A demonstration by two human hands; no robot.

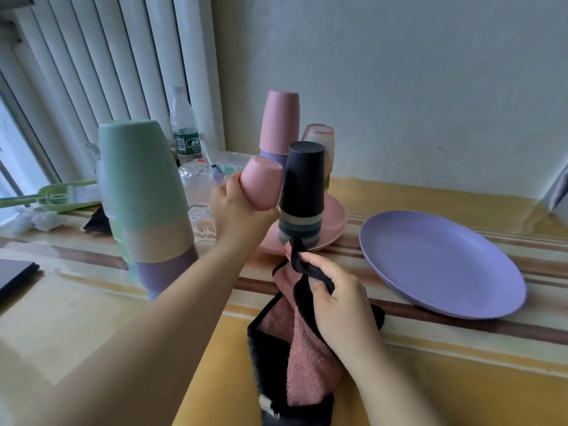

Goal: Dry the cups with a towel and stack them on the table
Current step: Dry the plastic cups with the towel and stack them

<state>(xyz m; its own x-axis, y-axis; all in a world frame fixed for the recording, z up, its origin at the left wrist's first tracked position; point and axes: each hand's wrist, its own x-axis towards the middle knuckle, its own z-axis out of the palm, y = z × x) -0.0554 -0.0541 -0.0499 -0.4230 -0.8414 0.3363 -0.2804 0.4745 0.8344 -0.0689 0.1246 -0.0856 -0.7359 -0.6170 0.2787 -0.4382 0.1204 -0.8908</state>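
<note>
The pink cup (262, 182) is held upside down in the air, gripped near its rim by the left hand (238, 210), whose fingers curl around it. It is just beside the black-topped stack of cups (302, 192), which stands on a pink plate (333, 224). The right hand (333, 298) is lower and pinches the pink towel with black edge (302, 352), which lies partly on the table (92, 318). At left stands a green-topped stack (147, 204); at right lies a purple plate (439, 262).
</note>
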